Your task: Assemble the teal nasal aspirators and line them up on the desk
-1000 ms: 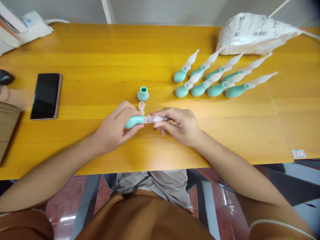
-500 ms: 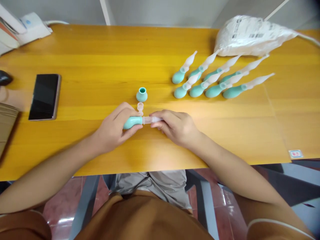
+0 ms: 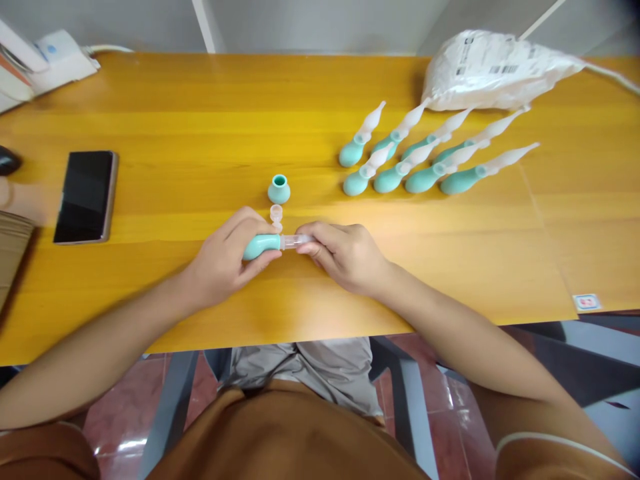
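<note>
My left hand (image 3: 223, 257) is closed around a teal squeeze bulb (image 3: 262, 247) that lies on its side, its mouth to the right. A clear tube (image 3: 289, 242) sticks out of that mouth. The fingers of my right hand (image 3: 347, 257) pinch a whitish translucent tip (image 3: 305, 239) at the tube's far end; most of the tip is hidden in the grip. Just beyond my left fingertips lies a small clear plastic piece (image 3: 276, 213). Behind it another teal bulb (image 3: 279, 190) stands upright, its open mouth facing up.
Several teal bulbs with white nozzles (image 3: 423, 181) stand in two rows at the right. Behind them lies a white plastic parcel (image 3: 490, 70). A phone (image 3: 85, 197) and a cardboard box (image 3: 13, 253) are at the left. A small sticker (image 3: 587, 302) is near the right front edge.
My right hand has moved slightly left toward the bulb, and less of the whitish tip shows. My left hand keeps its hold. The whole view has shifted a little.
</note>
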`<act>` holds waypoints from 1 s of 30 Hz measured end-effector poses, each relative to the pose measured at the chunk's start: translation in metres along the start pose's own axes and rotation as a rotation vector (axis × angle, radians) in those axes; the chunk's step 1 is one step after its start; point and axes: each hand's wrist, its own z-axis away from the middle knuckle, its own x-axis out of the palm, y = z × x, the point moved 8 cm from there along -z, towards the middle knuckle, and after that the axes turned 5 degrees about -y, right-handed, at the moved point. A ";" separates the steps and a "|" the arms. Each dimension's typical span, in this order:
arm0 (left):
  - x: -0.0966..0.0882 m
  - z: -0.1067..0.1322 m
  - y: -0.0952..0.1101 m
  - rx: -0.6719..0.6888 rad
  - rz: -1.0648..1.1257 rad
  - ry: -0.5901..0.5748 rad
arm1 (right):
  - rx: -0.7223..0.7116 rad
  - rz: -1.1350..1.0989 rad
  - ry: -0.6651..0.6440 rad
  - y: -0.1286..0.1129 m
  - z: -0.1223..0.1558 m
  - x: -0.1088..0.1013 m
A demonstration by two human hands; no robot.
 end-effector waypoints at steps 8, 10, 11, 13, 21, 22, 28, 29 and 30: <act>-0.001 0.000 0.003 0.010 0.001 -0.007 | 0.047 -0.211 -0.024 0.000 -0.004 0.001; -0.001 0.000 0.004 0.025 0.024 -0.011 | 0.067 -0.254 -0.049 0.002 -0.004 0.003; -0.001 -0.001 0.004 0.035 0.038 -0.016 | 0.075 -0.275 -0.063 0.003 -0.005 0.003; 0.001 -0.002 0.005 0.064 0.066 -0.032 | 0.083 -0.313 -0.089 0.004 -0.005 0.004; 0.003 -0.002 0.010 0.151 0.066 -0.038 | 0.190 -0.472 -0.170 0.008 -0.005 0.009; 0.002 -0.001 0.012 0.170 0.053 -0.024 | 0.215 -0.506 -0.175 0.009 -0.005 0.010; 0.001 0.003 0.021 0.213 -0.026 0.017 | 0.357 -0.845 -0.278 0.009 -0.002 0.024; 0.001 0.003 0.021 0.208 -0.021 0.010 | 0.365 -0.881 -0.294 0.009 -0.002 0.026; 0.002 0.003 0.020 0.197 -0.010 0.002 | 0.369 -0.899 -0.300 0.009 -0.002 0.027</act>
